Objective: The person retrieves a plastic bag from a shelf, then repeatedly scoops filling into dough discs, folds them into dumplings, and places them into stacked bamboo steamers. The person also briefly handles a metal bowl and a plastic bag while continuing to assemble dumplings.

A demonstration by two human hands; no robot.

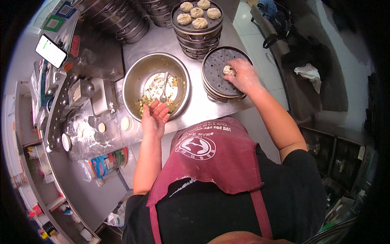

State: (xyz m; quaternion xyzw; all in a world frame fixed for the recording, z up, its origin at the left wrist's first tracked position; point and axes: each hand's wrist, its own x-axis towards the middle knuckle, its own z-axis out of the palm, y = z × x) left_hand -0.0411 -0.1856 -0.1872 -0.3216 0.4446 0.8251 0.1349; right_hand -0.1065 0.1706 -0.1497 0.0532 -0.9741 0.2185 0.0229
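My right hand [244, 74] has its thumb and fingers around a pleated dough bun [228, 70] on the dark perforated liner of a round steamer tray [214, 68]. My left hand [154, 117], palm up with fingers apart and nothing in it, is over the near rim of a large steel bowl [129, 74]. Inside that bowl lie bits of chopped filling [146, 100] and a metal spoon [165, 87]. Left of the bowl, a stack of round dough wrappers [126, 123] rests on the floured steel table, with a single dough disc [101, 127] farther left.
Behind the tray stands a stack of steamers [198, 42] topped with several pleated buns [196, 12]. More steamer tiers [131, 30] stand at the back left. A lit phone [51, 51] leans at the left, above a steel box [80, 91]. A small white bowl [66, 142] sits near the table's left end.
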